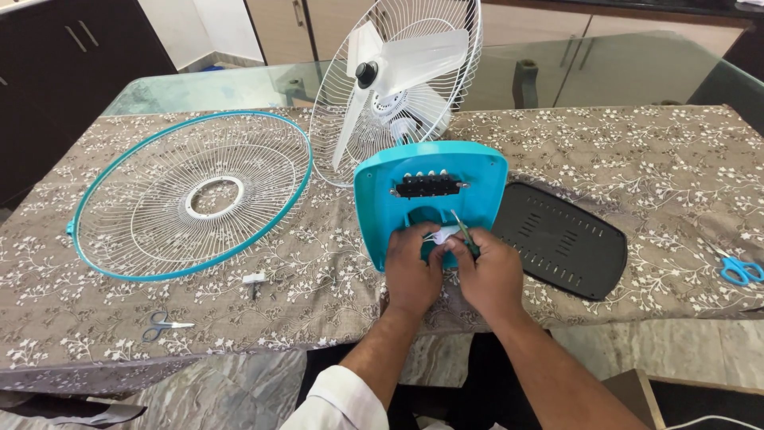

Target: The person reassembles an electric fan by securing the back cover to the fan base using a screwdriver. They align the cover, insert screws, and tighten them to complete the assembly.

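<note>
Right hand [492,275] grips screwdriver [465,233] (green); left hand [411,271] inside teal fan base [477,171].

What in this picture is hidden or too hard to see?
Head view:
- Opening in the turquoise fan base: covered by the left hand and right hand.
- White bit between the fingers: too small to identify.
- Green-handled tool: tip hidden.
- Blue scissors: partly cut off at the right edge.

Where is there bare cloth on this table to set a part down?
Free patches: the far right cloth beyond the black cover plate, above the blue scissors; and the near left strip between the detached grille and small scissors. Crowded: the middle, where both hands work at the turquoise base.
</note>
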